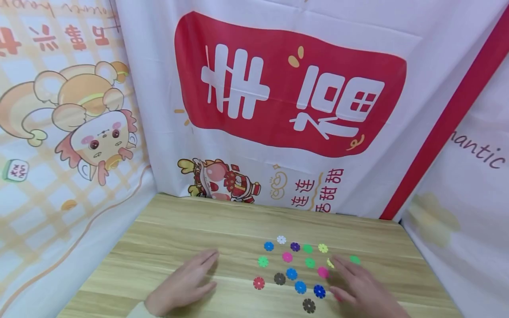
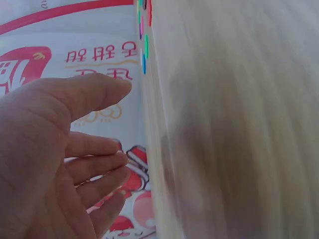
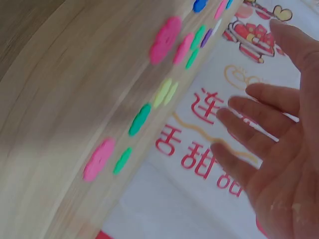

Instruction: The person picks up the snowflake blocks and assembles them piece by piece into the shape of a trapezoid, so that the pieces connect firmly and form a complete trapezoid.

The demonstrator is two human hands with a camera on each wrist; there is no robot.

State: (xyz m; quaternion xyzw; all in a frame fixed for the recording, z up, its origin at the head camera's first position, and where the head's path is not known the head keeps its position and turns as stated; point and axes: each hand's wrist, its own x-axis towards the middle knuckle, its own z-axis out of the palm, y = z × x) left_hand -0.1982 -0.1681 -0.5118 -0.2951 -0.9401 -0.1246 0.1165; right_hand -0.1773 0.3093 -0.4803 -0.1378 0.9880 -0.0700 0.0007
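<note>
Many small notched plastic discs, flower-shaped building pieces, lie scattered flat on the wooden table. Among them are a white disc, a red disc, a brown disc and a dark blue disc. Left of the discs, my left hand is over the table, fingers extended and thumb apart, holding nothing. On the other side, my right hand hovers at the right edge of the group and partly hides a yellow disc. Its palm is bare in the right wrist view, the fingers loosely spread.
The wood-grain table ends at a white hanging cloth with a red printed panel. Another printed cloth hangs at the left. Beyond my right hand lies a green disc.
</note>
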